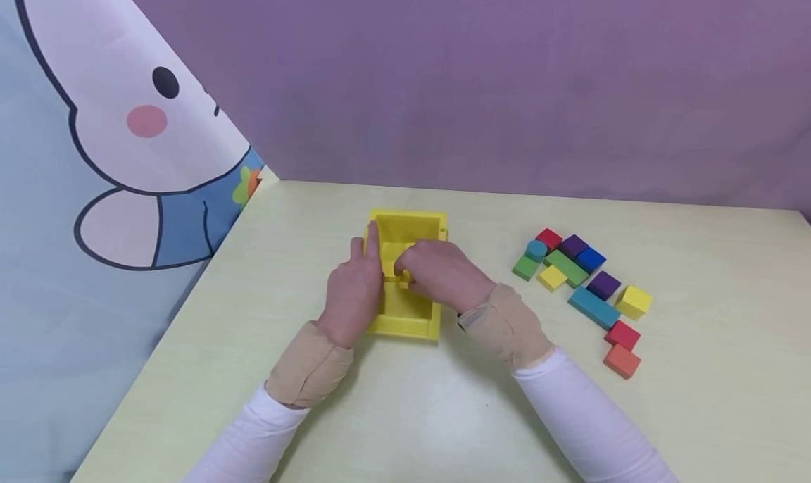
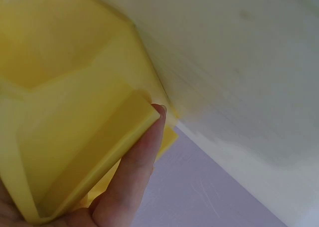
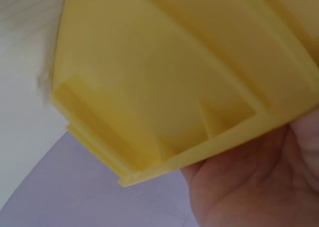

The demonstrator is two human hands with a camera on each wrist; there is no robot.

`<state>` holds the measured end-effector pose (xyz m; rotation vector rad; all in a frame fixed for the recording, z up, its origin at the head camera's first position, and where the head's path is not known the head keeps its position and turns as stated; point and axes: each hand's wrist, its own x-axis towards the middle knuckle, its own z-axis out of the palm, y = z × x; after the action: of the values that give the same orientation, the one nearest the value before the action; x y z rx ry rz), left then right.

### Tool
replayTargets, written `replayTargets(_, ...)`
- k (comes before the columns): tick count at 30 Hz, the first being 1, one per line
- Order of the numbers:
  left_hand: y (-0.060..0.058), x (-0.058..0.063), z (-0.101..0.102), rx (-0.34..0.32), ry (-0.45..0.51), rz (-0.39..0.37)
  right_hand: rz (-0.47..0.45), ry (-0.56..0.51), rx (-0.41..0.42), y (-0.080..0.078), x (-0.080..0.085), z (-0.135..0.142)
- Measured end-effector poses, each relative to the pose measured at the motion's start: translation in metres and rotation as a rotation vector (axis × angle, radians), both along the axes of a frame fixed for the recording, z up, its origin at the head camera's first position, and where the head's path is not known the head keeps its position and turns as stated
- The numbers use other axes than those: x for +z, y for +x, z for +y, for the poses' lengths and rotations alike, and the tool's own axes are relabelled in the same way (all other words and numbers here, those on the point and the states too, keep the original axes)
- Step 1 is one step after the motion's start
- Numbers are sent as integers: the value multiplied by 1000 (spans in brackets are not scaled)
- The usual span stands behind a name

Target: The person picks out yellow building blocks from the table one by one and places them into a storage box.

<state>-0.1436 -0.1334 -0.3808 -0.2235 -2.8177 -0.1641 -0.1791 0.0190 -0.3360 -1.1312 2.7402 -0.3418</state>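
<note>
A yellow plastic box [image 1: 405,326] with an open top stands on the table, with a ridge across its middle. My left hand [image 1: 356,296] holds the box's left wall, its index finger lying along the rim. In the left wrist view, one finger [image 2: 130,179] runs along the wall up to a corner. My right hand [image 1: 446,272] reaches over the right wall, its curled fingers on a small yellow piece [image 1: 405,279] at the ridge. Whether this piece is loose or part of the box cannot be seen. The right wrist view shows the box [image 3: 144,62] beside my palm, the fingertips hidden.
Several coloured blocks lie in a loose group to the right, among them a teal long block [image 1: 593,308], a green long block [image 1: 567,268], a yellow block [image 1: 633,302] and a red block [image 1: 623,361]. A purple backdrop [image 1: 507,89] rises behind the table.
</note>
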Motion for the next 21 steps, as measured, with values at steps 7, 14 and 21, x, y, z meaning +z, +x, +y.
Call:
replayTargets(7, 0, 1, 0, 0, 14, -17, 1, 4, 19, -1, -2, 0)
replayTargets(14, 0, 1, 0, 7, 9, -30, -20, -12, 23, -1, -2, 1)
replayTargets(21, 1, 1, -1, -7, 3, 6, -18, -6, 25, -1, -2, 1)
